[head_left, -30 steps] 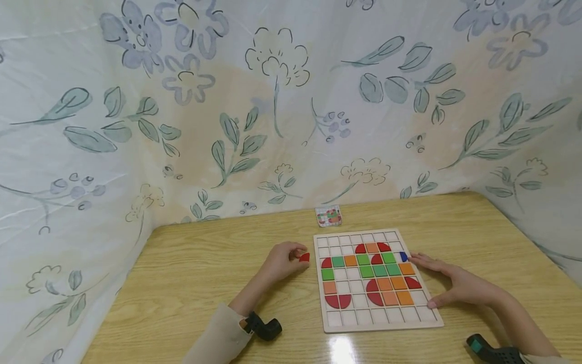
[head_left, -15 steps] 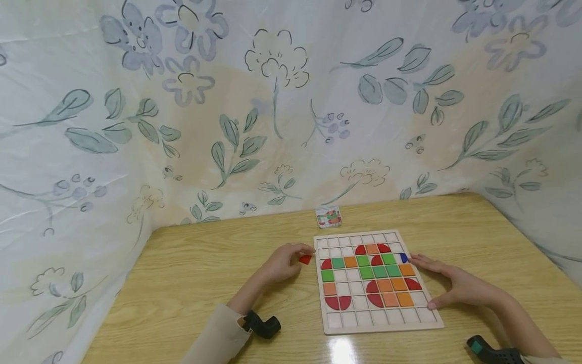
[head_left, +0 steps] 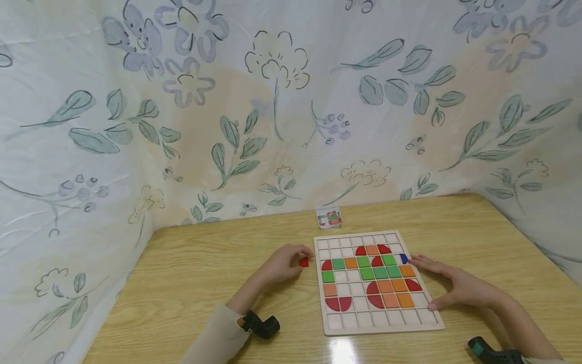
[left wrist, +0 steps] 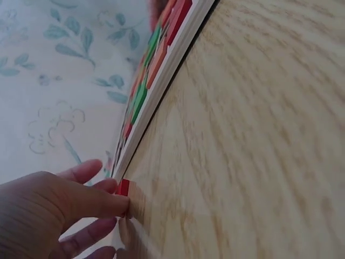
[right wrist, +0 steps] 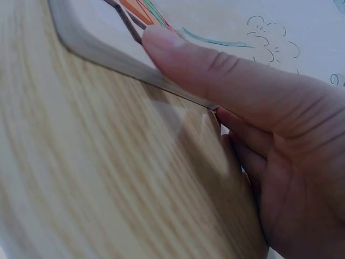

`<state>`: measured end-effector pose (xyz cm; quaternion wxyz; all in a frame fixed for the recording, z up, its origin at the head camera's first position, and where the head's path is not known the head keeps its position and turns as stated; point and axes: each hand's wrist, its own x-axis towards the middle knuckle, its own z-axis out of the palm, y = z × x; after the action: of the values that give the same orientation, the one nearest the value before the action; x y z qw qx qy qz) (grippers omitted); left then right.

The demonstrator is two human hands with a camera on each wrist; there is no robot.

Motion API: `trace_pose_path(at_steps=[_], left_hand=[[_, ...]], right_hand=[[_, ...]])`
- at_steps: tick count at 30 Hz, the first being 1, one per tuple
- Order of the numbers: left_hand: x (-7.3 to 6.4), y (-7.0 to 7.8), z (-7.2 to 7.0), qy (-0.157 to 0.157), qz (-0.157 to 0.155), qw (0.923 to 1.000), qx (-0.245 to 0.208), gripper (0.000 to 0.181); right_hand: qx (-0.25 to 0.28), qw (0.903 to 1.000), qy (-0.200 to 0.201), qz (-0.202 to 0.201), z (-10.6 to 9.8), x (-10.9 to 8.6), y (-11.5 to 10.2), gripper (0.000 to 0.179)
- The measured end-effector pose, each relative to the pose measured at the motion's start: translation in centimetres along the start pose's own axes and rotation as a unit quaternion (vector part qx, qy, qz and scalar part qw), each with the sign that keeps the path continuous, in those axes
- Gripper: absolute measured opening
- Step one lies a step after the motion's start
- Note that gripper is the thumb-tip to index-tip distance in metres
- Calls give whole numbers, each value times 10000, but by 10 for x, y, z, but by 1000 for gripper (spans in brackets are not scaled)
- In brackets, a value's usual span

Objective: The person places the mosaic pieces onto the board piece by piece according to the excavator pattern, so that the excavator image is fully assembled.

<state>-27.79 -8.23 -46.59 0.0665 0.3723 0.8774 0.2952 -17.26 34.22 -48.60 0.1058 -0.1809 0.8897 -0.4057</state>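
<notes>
Left of the grid board (head_left: 365,319), my left hand (head_left: 283,263) pinches a red tile (head_left: 304,262) between thumb and fingers. In the left wrist view the red tile (left wrist: 124,187) shows its edge at the thumb tip, close to the table. My right hand (head_left: 466,285) rests along the board's right edge with its fingers spread. Its thumb (right wrist: 178,59) lies on the board's rim in the right wrist view, while the other fingers are partly hidden. Green, orange and red tiles fill several cells, and a blue piece (head_left: 403,259) sits near the right fingertips.
A small picture card (head_left: 329,218) with a coloured grid pattern lies behind the board. The wooden table (head_left: 191,283) meets a floral cloth (head_left: 273,126) at the back and sides. Black wrist devices (head_left: 261,326) are worn on both arms.
The red tile has turned within my left fingers, and the left hand has shifted very slightly toward the board. My right hand stays in place.
</notes>
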Motion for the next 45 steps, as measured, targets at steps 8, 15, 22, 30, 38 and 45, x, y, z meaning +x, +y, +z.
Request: trace_pose_path(at_steps=[8, 15, 22, 30, 38, 45], left_hand=[[0, -1, -4, 145, -414, 9988, -218, 34], [-3, 0, -5, 273, -860, 9959, 47, 43], [-7, -1, -1, 347, -714, 9968, 36, 34], [-9, 4, 3, 753, -997, 9920, 180, 38], [-8, -4, 3, 350, -567, 9969, -420, 39], [-8, -7, 2, 447, -498, 9956, -653, 39]], right_hand=[[-20, 10000, 13, 15, -1, 0, -1, 85], [5, 10000, -15, 44, -2, -1, -1, 84], [60, 10000, -23, 3, -1, -1, 0, 83], [-21, 10000, -18, 51, -1, 0, -2, 85], [65, 9999, -58, 98, -1, 0, -2, 84], [-15, 10000, 10, -5, -1, 0, -1, 84]])
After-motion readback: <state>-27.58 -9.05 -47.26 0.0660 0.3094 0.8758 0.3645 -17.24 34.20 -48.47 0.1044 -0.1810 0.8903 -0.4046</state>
